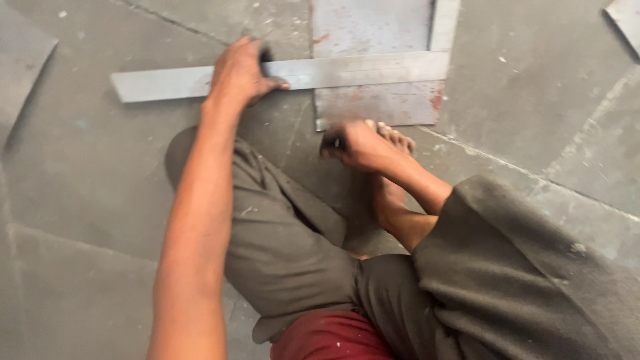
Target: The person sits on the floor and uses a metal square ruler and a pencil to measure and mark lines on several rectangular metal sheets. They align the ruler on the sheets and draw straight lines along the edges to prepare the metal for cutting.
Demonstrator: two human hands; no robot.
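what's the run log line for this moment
left hand: pressing metal square | right hand: gripping small dark tool | metal sheet: on floor

left hand (pixel 241 73) presses flat on a long metal straightedge (pixel 347 72) laid across a rusty steel sheet (pixel 373 30) — right hand (pixel 360 145), blurred, grips a small dark tool (pixel 331 141) just beside a bare foot (pixel 395 143) on the grey floor (pixel 87 173).

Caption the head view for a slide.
Left hand presses a long flat grey metal strip across a rusty steel sheet; right hand grips a small dark tool.
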